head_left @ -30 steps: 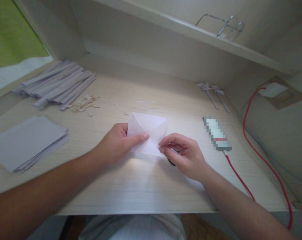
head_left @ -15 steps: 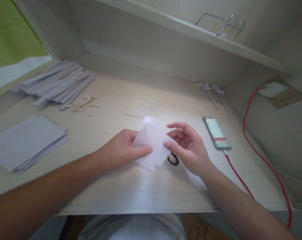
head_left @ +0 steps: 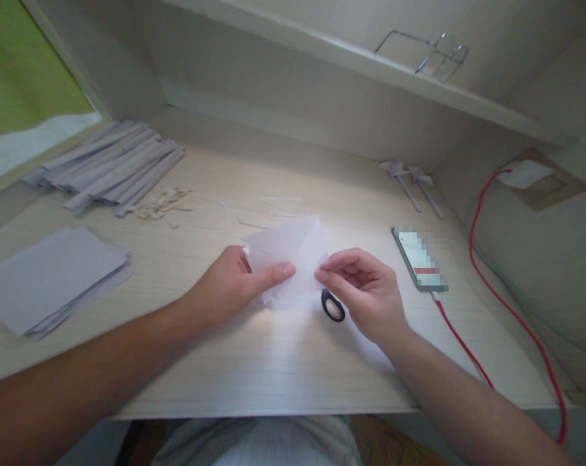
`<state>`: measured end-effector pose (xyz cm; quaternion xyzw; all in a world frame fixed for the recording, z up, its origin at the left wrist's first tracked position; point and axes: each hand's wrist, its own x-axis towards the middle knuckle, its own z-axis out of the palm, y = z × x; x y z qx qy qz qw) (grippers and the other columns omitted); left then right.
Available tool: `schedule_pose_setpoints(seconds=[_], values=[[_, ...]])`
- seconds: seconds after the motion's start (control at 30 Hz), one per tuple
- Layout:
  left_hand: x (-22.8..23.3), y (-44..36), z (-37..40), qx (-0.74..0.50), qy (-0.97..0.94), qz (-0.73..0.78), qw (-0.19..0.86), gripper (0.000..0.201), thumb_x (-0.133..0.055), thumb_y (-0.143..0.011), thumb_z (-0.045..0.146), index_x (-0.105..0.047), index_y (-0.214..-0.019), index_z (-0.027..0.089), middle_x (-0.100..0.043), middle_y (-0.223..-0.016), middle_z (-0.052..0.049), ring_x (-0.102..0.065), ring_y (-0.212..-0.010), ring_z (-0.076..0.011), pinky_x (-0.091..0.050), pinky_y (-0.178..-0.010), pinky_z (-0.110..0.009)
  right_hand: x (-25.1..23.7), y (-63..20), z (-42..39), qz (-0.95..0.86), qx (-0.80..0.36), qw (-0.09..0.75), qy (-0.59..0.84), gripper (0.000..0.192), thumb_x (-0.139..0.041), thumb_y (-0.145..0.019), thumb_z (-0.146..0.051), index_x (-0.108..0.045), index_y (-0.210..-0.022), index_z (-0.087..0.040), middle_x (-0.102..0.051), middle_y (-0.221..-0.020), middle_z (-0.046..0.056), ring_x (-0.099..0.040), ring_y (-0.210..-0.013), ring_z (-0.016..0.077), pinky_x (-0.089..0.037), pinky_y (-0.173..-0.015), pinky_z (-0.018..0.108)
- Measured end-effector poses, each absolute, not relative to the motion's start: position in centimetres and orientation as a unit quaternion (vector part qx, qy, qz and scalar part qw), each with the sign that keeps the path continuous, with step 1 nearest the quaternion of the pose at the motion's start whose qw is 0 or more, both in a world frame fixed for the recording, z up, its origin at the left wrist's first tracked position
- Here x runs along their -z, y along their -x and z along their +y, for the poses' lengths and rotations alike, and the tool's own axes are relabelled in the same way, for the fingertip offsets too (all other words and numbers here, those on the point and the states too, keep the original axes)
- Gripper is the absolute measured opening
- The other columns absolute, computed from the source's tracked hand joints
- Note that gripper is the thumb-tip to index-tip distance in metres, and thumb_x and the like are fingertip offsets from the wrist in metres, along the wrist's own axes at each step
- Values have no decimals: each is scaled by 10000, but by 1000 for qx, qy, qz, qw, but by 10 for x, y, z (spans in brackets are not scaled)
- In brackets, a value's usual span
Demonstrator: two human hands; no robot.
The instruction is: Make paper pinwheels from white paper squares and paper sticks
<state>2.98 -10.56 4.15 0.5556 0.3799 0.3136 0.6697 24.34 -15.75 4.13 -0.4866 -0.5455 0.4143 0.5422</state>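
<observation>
A piece of white paper (head_left: 285,243) with creases in it is held up over the desk between both hands. My left hand (head_left: 244,278) grips its left side, thumb lying across the front and fingers hidden behind. At the right edge, my right hand (head_left: 365,285) pinches the paper between thumb and fingertips. Just below that pinch a black ring-shaped handle (head_left: 333,306) shows on the desk; the rest of that object is hidden by the paper. Thin white paper strips (head_left: 280,199) lie on the desk beyond the paper.
Stacked white sheets (head_left: 54,275) lie at left, with rolled paper sticks (head_left: 112,165) and small scraps (head_left: 161,204) behind. Two paper pinwheels (head_left: 406,181) rest at the back right. A phone (head_left: 419,259) with a red cable (head_left: 472,239) is at right, under a shelf (head_left: 360,74).
The paper has been turned and raised, with its peak now farther right. My right hand's fingers have closed onto its right edge. More of the black ring handle shows.
</observation>
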Motion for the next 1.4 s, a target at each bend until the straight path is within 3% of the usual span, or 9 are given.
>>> schedule_pose_setpoints(seconds=[0.1, 0.3, 0.5, 0.77, 0.97, 1.13, 1.4], values=[[-45, -30, -107, -333, -555, 410, 642, 187, -798, -783, 320, -784, -921, 196, -799, -889, -31, -721, -810, -227, -550, -712, -269, -42, -246, -161, -564, -441, 509, 478, 100, -762, -845, -155, -753, -922, -219, -749, -835, 19, -681, -738, 135, -547, -667, 249], [-49, -26, -104, -326, -542, 444, 635, 314, -792, -770, 393, -764, -983, 164, -799, -974, -78, -726, -846, -262, -561, -713, -302, -44, -256, -163, -642, -414, 469, 443, 330, -637, -864, -40, -773, -1074, -254, -766, -983, 26, -703, -864, 151, -569, -776, 279], [-50, -23, -102, -313, -538, 455, 637, 392, -821, -718, 379, -751, -1009, 126, -793, -959, -99, -723, -843, -271, -558, -721, -319, -49, -258, -161, -704, -370, 443, 415, 269, -661, -889, -73, -783, -1042, -257, -771, -1001, 44, -709, -927, 194, -563, -851, 356], [-47, -22, -101, -298, -557, 434, 642, 344, -811, -726, 366, -760, -998, 160, -784, -970, -76, -722, -888, -261, -545, -759, -304, -51, -258, -160, -727, -346, 425, 413, 175, -695, -902, -121, -767, -1008, -241, -768, -963, 49, -703, -922, 200, -542, -829, 349], [-47, -18, -95, -246, -619, 412, 622, 268, -796, -726, 413, -748, -835, 174, -709, -735, -15, -619, -657, -183, -422, -579, -231, -51, -260, -157, -722, -366, 414, 416, 108, -682, -923, -161, -747, -986, -220, -752, -951, 57, -688, -882, 196, -529, -791, 344], [-49, -16, -92, -226, -623, 408, 628, 236, -797, -695, 385, -716, -742, 168, -652, -663, -7, -559, -602, -162, -375, -544, -231, -55, -260, -157, -728, -393, 388, 407, 96, -664, -929, -163, -741, -960, -210, -730, -900, 51, -662, -820, 182, -517, -745, 336], [-52, -14, -91, -191, -614, 371, 670, 266, -814, -695, 354, -725, -814, 134, -614, -642, 16, -506, -572, -105, -323, -515, -208, -59, -261, -157, -730, -409, 369, 404, 102, -670, -921, -157, -749, -967, -203, -734, -898, 56, -666, -801, 179, -523, -703, 324]])
